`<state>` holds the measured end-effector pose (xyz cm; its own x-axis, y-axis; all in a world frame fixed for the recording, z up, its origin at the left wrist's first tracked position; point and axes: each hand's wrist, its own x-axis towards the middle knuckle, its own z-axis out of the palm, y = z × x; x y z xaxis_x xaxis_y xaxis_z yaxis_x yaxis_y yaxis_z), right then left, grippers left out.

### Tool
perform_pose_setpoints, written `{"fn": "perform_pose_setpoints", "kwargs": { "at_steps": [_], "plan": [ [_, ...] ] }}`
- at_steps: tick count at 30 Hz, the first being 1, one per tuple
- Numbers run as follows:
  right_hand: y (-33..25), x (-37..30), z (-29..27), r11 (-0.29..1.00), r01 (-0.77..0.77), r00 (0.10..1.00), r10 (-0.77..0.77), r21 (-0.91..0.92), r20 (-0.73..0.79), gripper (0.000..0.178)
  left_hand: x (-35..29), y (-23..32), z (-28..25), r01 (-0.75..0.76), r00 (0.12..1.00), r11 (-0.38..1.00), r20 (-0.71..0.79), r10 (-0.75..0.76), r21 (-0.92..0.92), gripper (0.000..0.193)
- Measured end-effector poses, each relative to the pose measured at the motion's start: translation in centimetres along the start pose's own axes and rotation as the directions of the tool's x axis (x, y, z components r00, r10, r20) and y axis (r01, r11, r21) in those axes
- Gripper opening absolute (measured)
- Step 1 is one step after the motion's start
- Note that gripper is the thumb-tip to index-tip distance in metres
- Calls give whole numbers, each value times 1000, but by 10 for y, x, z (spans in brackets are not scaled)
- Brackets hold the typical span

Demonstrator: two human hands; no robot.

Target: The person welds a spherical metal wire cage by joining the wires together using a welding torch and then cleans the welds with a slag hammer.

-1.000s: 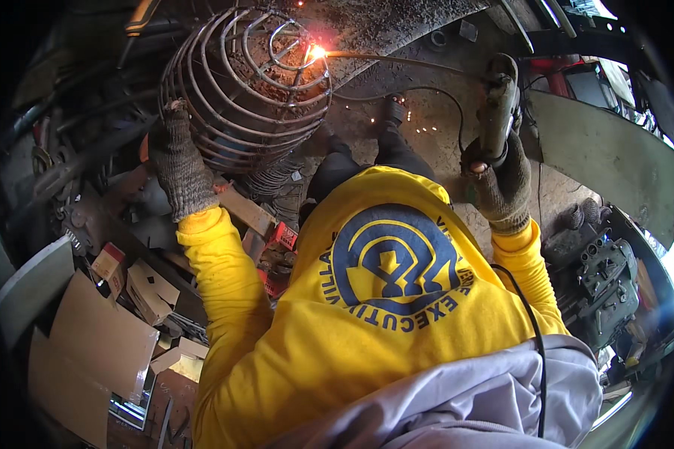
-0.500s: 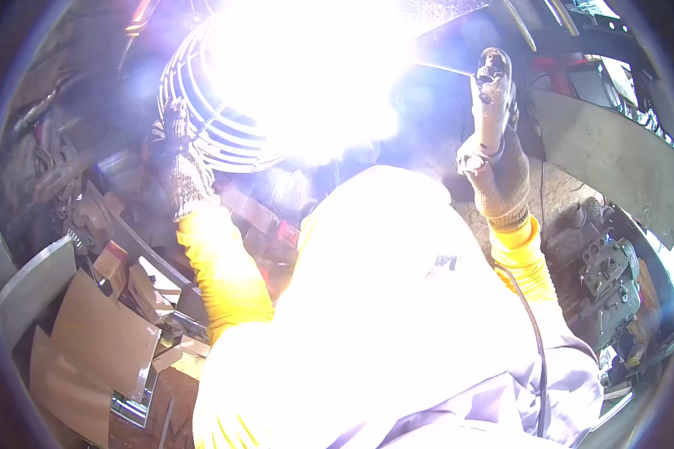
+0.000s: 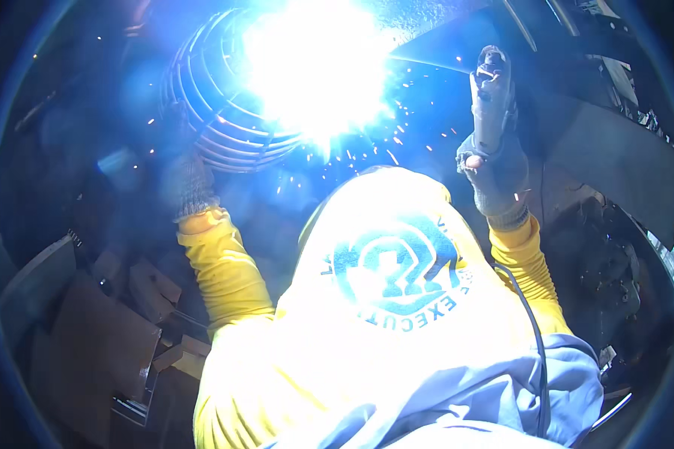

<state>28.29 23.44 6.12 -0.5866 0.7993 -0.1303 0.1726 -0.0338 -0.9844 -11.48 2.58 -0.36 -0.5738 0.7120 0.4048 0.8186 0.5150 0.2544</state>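
A bright white-blue welding arc (image 3: 318,67) burns at the top centre, and its glare hides the spot being worked. Left of it lies a round cage of curved metal bars (image 3: 236,138). My left hand (image 3: 192,179), in a knitted glove, grips the cage's left rim; its fingers are dim in the haze. On the right, my gloved right hand (image 3: 499,179) is closed round a welding electrode holder (image 3: 490,112). From the holder's head a thin electrode (image 3: 434,65) runs leftward into the glare. Sparks fly below and right of the arc.
A dark cable (image 3: 535,329) hangs along my right side. Cardboard pieces (image 3: 101,344) stand at lower left. A large flat plate (image 3: 610,150) lies right of my right hand, with dim metal parts (image 3: 610,277) below it.
The glare has shrunk and the surroundings look darker. Sparks now show around the arc, and more cage bars are visible. Both hands stay nearly in place.
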Motion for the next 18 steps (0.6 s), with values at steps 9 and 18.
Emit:
{"fn": "perform_pose_setpoints", "kwargs": {
  "at_steps": [9,18],
  "plan": [
    [28,-1,-19,853,376,922,-381,-361,60,59,-6,-18,6,-181,978,960,-64,199,214,32],
    [12,-12,0,980,111,993,-102,-163,63,68,1,-12,1,27,1000,997,-3,-27,-74,28]
  ]
}}
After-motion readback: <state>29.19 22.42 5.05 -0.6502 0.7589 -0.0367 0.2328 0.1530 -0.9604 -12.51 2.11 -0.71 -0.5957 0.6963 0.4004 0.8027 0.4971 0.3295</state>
